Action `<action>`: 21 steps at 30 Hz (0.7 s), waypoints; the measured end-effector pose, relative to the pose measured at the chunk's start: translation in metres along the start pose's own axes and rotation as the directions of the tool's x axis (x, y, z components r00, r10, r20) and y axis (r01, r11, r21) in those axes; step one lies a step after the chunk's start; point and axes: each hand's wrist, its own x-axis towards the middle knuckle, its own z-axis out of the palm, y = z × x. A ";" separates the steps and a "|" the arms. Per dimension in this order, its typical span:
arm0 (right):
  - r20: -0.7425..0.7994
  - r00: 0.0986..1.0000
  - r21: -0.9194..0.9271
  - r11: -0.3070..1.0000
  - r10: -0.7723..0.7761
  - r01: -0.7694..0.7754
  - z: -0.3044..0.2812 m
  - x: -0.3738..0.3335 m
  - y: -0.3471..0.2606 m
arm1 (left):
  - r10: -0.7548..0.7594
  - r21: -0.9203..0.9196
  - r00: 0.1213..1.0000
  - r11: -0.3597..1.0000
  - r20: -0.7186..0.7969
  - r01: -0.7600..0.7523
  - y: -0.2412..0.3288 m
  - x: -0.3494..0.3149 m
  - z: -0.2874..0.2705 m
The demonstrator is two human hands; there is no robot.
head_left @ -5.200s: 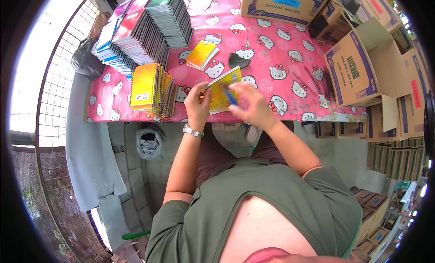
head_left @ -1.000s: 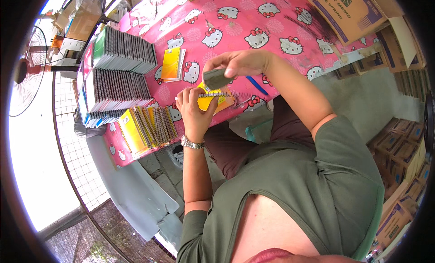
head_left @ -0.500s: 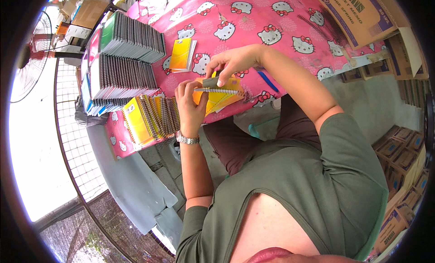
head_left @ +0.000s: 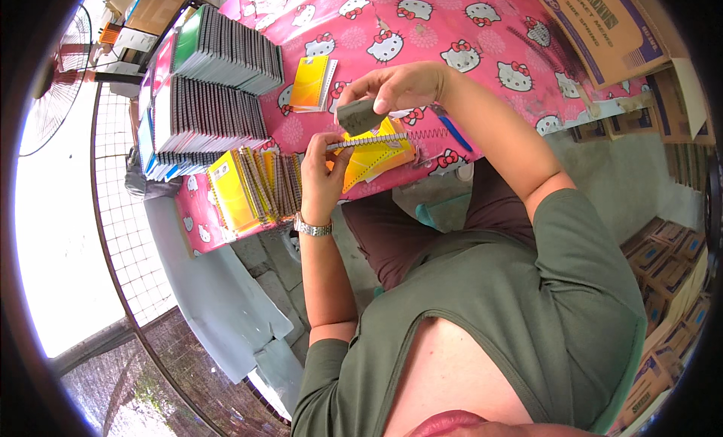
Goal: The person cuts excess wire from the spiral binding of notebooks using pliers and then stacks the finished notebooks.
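My left hand [head_left: 325,172] pinches a yellow notebook [head_left: 369,164] at its top left, near the row of binding holes. A thin wire coil [head_left: 429,134] runs along that edge and sticks out past the notebook's right end. Just above the coil, my right hand [head_left: 407,87] grips a dark grey-green block [head_left: 360,117] between thumb and fingers; its material I cannot tell. Right of the coil lies a slim blue tool [head_left: 455,134], possibly a pen or cutter. Beyond my hands, another yellow notebook [head_left: 309,82] rests flat on the table.
Yellow spiral notebooks [head_left: 239,187] stand in a row at left. Behind them rise tall stacks of dark-spined spiral notebooks [head_left: 215,117]. The table has a pink patterned cover [head_left: 422,36]. A cardboard box [head_left: 599,34] sits far right; a fan [head_left: 64,76] stands far left.
My right hand has lifted the dark block slightly off the binding edge, so more of it shows. The coil now reaches farther right out of the notebook. The view has shifted a little.
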 end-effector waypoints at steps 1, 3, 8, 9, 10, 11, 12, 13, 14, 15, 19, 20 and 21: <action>-0.017 0.999 -0.087 0.995 0.043 -0.044 0.001 0.002 0.000 | -0.033 -0.029 0.999 0.999 -0.002 0.033 -0.001 -0.003 0.001; -0.060 0.991 -0.261 0.956 0.118 -0.130 0.004 0.005 -0.001 | -0.093 -0.083 0.996 0.992 -0.006 0.093 -0.003 -0.006 0.002; 0.080 0.993 -0.073 0.993 -0.085 0.091 0.004 0.011 0.009 | -0.151 -0.180 0.988 0.973 -0.028 0.143 -0.009 -0.010 -0.001; -0.011 0.994 -0.164 0.981 -0.106 0.102 0.004 0.012 0.005 | -0.198 -0.206 0.980 0.961 -0.037 0.186 -0.010 -0.009 -0.001; -0.101 0.986 -0.253 0.962 -0.134 0.105 0.004 0.011 0.001 | -0.155 -0.348 0.985 0.930 -0.082 0.117 -0.012 -0.009 0.002; -0.186 0.968 -0.340 0.935 -0.171 0.099 0.004 0.011 -0.003 | -0.160 -0.293 0.981 0.948 -0.110 0.121 -0.013 -0.010 0.002; -0.314 0.933 -0.415 0.909 -0.178 0.034 -0.001 0.009 -0.007 | -0.161 -0.244 0.978 0.962 -0.132 0.126 -0.009 -0.008 0.004; -0.466 0.874 -0.589 0.785 -0.135 -0.193 -0.008 0.004 -0.004 | -0.162 -0.191 0.974 0.973 -0.159 0.130 -0.005 -0.008 0.005; -0.608 0.782 -0.680 0.598 -0.136 -0.425 -0.015 -0.003 0.003 | -0.154 -0.167 0.969 0.978 -0.194 0.123 -0.003 -0.008 0.011; -0.720 0.670 -0.680 0.372 -0.180 -0.632 -0.011 -0.004 -0.001 | -0.151 -0.139 0.961 0.983 -0.231 0.121 -0.003 -0.010 0.017; -0.363 0.916 -0.871 0.288 0.169 -0.398 0.031 -0.008 -0.032 | -0.137 -0.143 0.937 0.985 -0.323 0.095 0.006 -0.014 0.032; -0.336 0.934 -0.901 0.246 0.121 -0.356 0.042 -0.007 -0.036 | -0.119 -0.075 0.937 0.992 -0.328 0.100 0.008 -0.014 0.031; -0.323 0.939 -0.930 0.145 0.118 -0.338 0.047 -0.004 -0.040 | -0.109 -0.058 0.936 0.994 -0.336 0.095 0.011 -0.014 0.033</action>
